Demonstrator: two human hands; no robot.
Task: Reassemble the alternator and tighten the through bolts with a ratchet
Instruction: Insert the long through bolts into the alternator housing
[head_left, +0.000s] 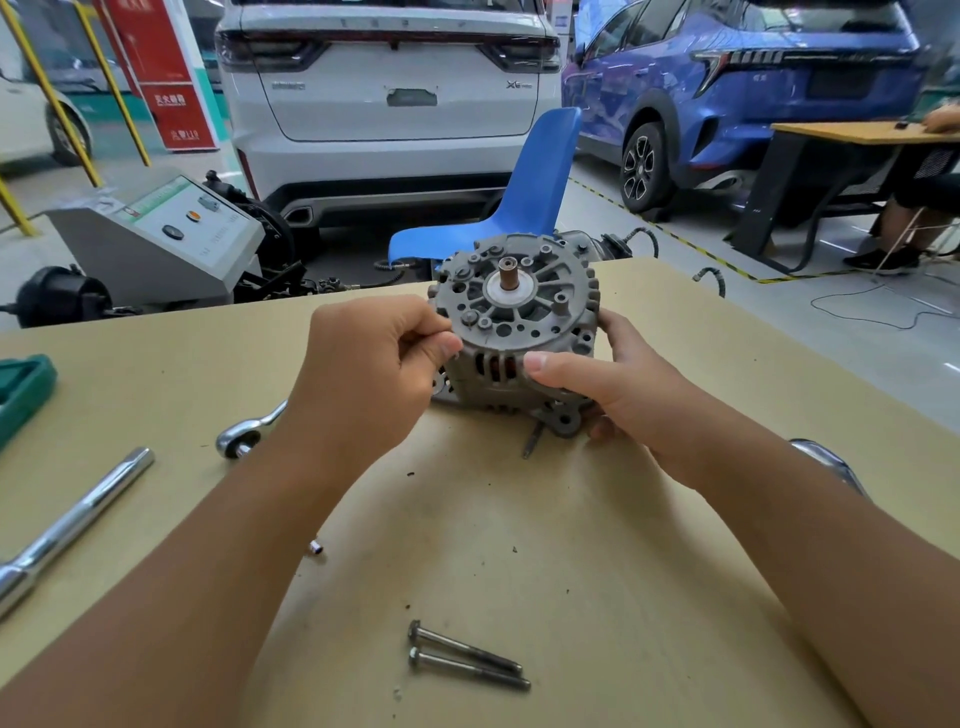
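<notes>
The alternator (514, 327) is sitting on the bench (571, 545), near the far edge and about in the middle. Its round grey end with the little brown shaft (507, 273) is tipping up toward the person. Both hands are holding it, one on each side. The left hand (374, 358) is curling its fingers and pinching the left rim of the alternator between thumb and fingers. The right hand (613, 374) is wrapping around the right side, with the thumb lying flat across the slotted front and the fingers going behind and under.

A thin bolt (532, 441) is poking out from under the alternator toward the near edge. Two long through bolts (467, 657) are lying side by side and touching, close to the near edge of the bench. A shiny ratchet (244, 434) is lying to the left of the alternator, partly hiding behind the left arm. A long shiny bar (78, 525) is lying near the left edge. A green case (21, 395) is sitting at the left edge. A tiny socket (316, 546) is peeking out beside the left arm. Another shiny tool (826, 462) is showing behind the right arm
</notes>
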